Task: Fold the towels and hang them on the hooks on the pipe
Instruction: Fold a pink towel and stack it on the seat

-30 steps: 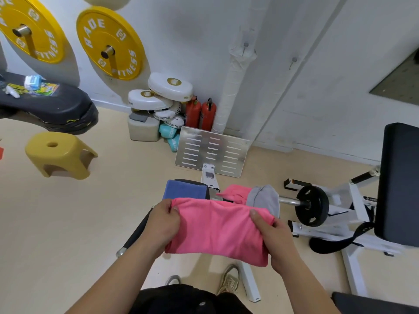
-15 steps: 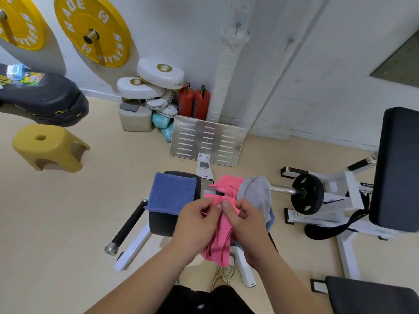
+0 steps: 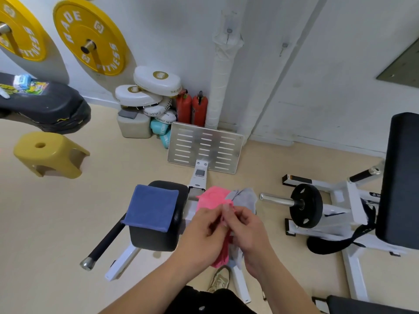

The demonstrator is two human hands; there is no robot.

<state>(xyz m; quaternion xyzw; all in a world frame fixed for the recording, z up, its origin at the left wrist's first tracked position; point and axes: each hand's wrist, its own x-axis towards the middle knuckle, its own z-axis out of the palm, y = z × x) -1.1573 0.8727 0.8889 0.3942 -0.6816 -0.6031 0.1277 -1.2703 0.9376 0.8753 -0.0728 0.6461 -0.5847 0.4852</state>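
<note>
The location is a gym. Round yellow weight plates (image 3: pixel 89 37) hang on the white wall. A white steel exercise machine (image 3: pixel 349 200) carries a black iron disc (image 3: pixel 306 208).

A folded blue towel (image 3: pixel 150 207) covers the bench pad (image 3: pixel 156 242) (overhanging its left edge); a pink towel (image 3: pixel 212 197) and a grey towel (image 3: pixel 244 197) are heaped at its right.

The yellow weight plate (image 3: pixel 74 30) reads "RADE FITNESS"; a white pad (image 3: pixel 156 109) reads "STARLIGHT".

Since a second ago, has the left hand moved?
Yes. The left hand swung right: from in front of the blue towel to past its right edge, meeting the right hand on the pink towel.
</note>
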